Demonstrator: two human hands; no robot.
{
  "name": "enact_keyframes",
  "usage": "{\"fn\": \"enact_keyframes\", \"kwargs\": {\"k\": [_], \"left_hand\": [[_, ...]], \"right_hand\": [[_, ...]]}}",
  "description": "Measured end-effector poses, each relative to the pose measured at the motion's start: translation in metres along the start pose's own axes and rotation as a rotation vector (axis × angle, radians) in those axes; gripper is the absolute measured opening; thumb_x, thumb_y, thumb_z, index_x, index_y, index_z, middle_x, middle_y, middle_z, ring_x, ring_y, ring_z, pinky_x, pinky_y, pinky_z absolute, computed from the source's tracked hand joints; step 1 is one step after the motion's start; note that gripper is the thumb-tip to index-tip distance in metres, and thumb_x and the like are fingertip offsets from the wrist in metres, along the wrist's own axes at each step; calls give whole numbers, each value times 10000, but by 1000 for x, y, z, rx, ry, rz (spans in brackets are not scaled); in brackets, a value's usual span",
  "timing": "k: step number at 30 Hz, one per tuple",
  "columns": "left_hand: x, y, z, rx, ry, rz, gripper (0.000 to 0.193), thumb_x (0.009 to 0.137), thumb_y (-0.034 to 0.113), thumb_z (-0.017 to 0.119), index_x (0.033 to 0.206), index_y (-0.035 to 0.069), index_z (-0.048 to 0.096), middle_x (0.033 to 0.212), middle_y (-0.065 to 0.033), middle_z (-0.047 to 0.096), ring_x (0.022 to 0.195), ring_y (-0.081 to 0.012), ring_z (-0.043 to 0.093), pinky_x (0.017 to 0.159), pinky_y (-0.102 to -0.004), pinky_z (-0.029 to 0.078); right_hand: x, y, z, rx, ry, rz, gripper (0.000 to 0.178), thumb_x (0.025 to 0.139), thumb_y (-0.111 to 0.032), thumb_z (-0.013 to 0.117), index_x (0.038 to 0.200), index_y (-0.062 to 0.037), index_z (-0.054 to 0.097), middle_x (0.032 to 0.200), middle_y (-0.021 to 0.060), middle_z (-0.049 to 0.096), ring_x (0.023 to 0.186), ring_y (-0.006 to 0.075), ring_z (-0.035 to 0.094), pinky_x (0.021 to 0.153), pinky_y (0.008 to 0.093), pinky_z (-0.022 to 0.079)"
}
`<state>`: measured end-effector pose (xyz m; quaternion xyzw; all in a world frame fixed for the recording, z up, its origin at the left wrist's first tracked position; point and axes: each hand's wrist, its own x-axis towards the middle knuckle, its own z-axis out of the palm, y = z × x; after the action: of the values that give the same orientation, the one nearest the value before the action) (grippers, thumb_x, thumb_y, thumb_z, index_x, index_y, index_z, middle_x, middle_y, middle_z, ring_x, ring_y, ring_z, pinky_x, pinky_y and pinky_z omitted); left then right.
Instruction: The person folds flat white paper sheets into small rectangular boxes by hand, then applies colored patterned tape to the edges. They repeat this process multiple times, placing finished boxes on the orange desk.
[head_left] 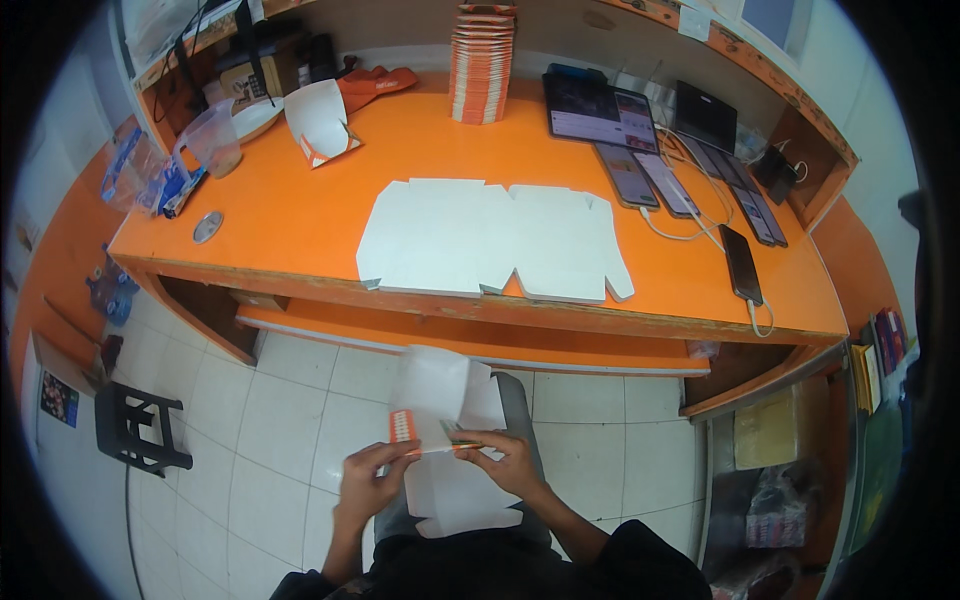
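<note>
A partly folded cardboard box point(433, 384), white inside with orange printing outside, lies over my lap. My left hand point(372, 474) pinches its left edge beside the orange side flap. On the opposite edge, the fingers of my right hand point(505, 464) are closed on the card. One white panel stands up on the far side, and another point(460, 492) spreads toward me below my hands. Ahead on the orange desk point(290, 220) lies a stack of flat white box blanks point(490, 238) with notched edges.
A tall stack of folded orange-and-white boxes point(482, 70) stands at the back. One opened box point(320, 122) and a plastic jug point(212, 138) sit left. Several phones, a tablet point(600, 112) and charging cables occupy the right. A black stool point(140, 428) stands on the floor.
</note>
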<state>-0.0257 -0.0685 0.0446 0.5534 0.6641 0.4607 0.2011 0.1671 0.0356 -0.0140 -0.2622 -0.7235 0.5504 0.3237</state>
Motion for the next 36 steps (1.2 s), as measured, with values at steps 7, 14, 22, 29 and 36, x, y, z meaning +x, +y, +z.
{"fn": "enact_keyframes", "kwargs": {"k": [7, 14, 22, 29, 36], "left_hand": [[-38, 32, -140, -47, 325, 267, 96, 690, 80, 766, 728, 26, 696, 646, -83, 665, 564, -172, 631, 588, -256, 503], [39, 6, -172, 158, 799, 658, 153, 831, 148, 705, 824, 18, 623, 826, -117, 651, 724, -175, 620, 664, -292, 504], [202, 29, -108, 381, 424, 328, 372, 885, 154, 652, 1224, 22, 574, 776, -33, 501, 728, -116, 442, 692, -265, 417], [106, -78, -12, 48, 865, 119, 162, 892, 97, 622, 981, -23, 558, 749, -27, 476, 688, -120, 427, 675, -257, 392], [-41, -145, 86, 161, 71, -361, 729, 728, 256, 785, 1298, -21, 425, 1165, -236, 495, 1104, -378, 485, 939, -417, 422]], "right_hand": [[3, 20, -22, 301, 111, 292, 310, 868, -125, 653, 1173, -106, 601, 928, 81, 692, 798, 123, 630, 735, 262, 491], [3, 93, -16, -522, 155, 146, 371, 805, -294, 708, 1140, -165, 613, 1183, 137, 576, 1139, 291, 499, 941, 431, 397], [4, 115, 0, -634, 175, 321, 522, 762, -354, 734, 1224, -205, 542, 1351, 97, 400, 1245, 315, 318, 1046, 466, 246], [82, 132, -2, -631, 212, 336, 570, 739, -332, 753, 1241, -200, 518, 1396, 109, 394, 1323, 328, 299, 1039, 494, 263], [100, 142, -2, -394, 129, 259, 421, 762, -253, 753, 1107, -118, 552, 1128, 128, 622, 1077, 292, 582, 904, 371, 443]]}}
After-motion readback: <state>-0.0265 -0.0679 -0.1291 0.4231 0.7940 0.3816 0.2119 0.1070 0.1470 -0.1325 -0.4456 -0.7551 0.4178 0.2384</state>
